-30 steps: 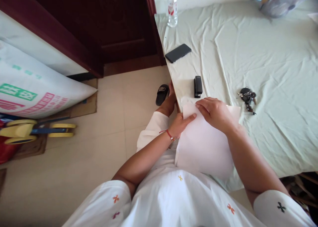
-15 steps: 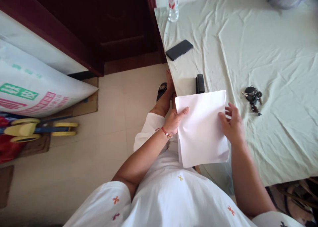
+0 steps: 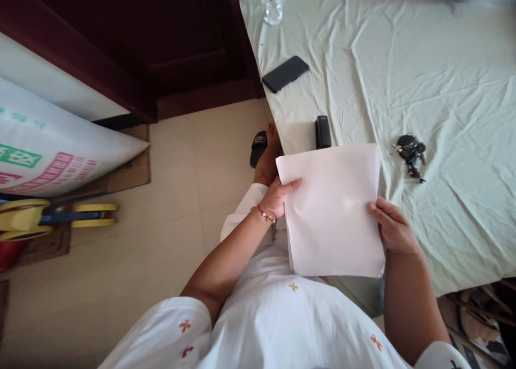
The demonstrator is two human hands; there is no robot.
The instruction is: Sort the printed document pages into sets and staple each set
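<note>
Above the near edge of the cloth-covered table, just in front of the person's white tunic, a thin stack of plain white paper sheets [image 3: 332,210] is held up between both hands. Its long axis runs away from the body, tilted slightly so the far edge leans toward the right. The left hand [image 3: 278,197] grips the left long edge near the far corner, thumb lying on top of the sheet and the other fingers hidden underneath, so it pinches the paper. The right hand [image 3: 393,232] closes on the opposite long edge lower down, nearer the body, with the thumb across the face and the fingers curled behind. The two grips therefore sit diagonally across the sheets, left one farther out, right one closer in, and the paper lies directly between them, clear of the table.

Just beyond the far edge of the sheets a small black stapler [image 3: 322,132] lies on the pale green wrinkled cloth [image 3: 443,78], lengthwise away from the person, nearer the left hand than the right. A bunch of dark keys [image 3: 409,153] rests to the right, near the far right corner of the paper. Farther out lie a black smartphone [image 3: 285,73] and, at the table's far corner, a clear plastic bottle [image 3: 273,3]. A black slipper [image 3: 258,148] is on the tiled floor below.
</note>
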